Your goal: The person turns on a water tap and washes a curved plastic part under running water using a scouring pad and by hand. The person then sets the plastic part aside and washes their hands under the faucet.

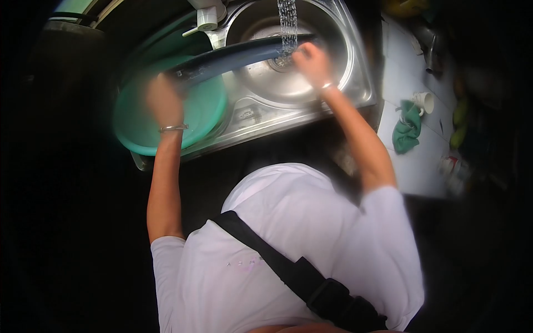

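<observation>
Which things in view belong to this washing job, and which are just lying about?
Apparently in the job:
- long dark object, between left hand and right hand
- running water
- steel sink
- probably the green basin, under the left hand

Apparently lying about, on the tiles at right:
- green cloth-like item
- white cup

A green cloth (407, 133) lies beside a white cup (424, 101) on a tiled counter (412, 173).

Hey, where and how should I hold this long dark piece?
Likely both ends of the long dark piece, coming from your side: it's long and narrow, reaching from over the green basin across the sink, so one grip might let it tip.
</observation>
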### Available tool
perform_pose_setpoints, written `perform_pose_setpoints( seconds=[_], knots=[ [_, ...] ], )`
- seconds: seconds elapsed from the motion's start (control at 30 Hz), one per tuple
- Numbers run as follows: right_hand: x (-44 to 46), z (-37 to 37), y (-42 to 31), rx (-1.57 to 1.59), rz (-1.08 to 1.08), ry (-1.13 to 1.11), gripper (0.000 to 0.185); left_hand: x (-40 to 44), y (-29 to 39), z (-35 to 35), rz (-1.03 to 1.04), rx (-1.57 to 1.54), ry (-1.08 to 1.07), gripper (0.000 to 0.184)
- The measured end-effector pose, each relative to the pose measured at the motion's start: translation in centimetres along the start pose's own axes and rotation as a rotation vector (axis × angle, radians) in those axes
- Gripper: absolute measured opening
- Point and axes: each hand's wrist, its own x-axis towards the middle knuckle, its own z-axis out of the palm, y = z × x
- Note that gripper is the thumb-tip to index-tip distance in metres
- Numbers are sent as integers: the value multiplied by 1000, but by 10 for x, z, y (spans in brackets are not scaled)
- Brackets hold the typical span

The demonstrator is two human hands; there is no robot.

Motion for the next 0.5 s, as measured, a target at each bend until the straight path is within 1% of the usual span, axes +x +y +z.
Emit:
perform_pose_setpoints(
  seconds=[0.03,0.1,0.13,0.2,0.27,0.3,0.33,0.4,0.47,0.5],
  knots=[
    [5,-7,30,-73,-8,17,37,-2,-4,-3,-29,-10,-1,30],
    [3,-14,60,-41,32,-4,36,-6,-12,-6,-24,-68,27,28],
    [1,-16,66,-1,35,-15,35,-6,-14,-8,-54,-122,33,28],
    [11,-10,89,130,-78,-68,31,-9,-15,-12,-155,-250,35,27],
    [18,-9,92,406,3,-131,27,-13,-9,-16,-323,-443,30,26],
    [19,-6,84,616,142,-165,25,-14,0,-19,-420,-561,29,26],
    [20,-6,76,718,185,-195,26,-14,5,-20,-517,-681,28,25],
    [22,-5,59,919,281,-246,30,-17,7,-20,-545,-749,9,25],
    [23,-10,32,929,352,-282,36,-20,9,-18,-573,-814,-9,24],
    [23,-14,23,925,305,-270,38,-22,10,-16,-585,-846,-13,24]
  ],
)
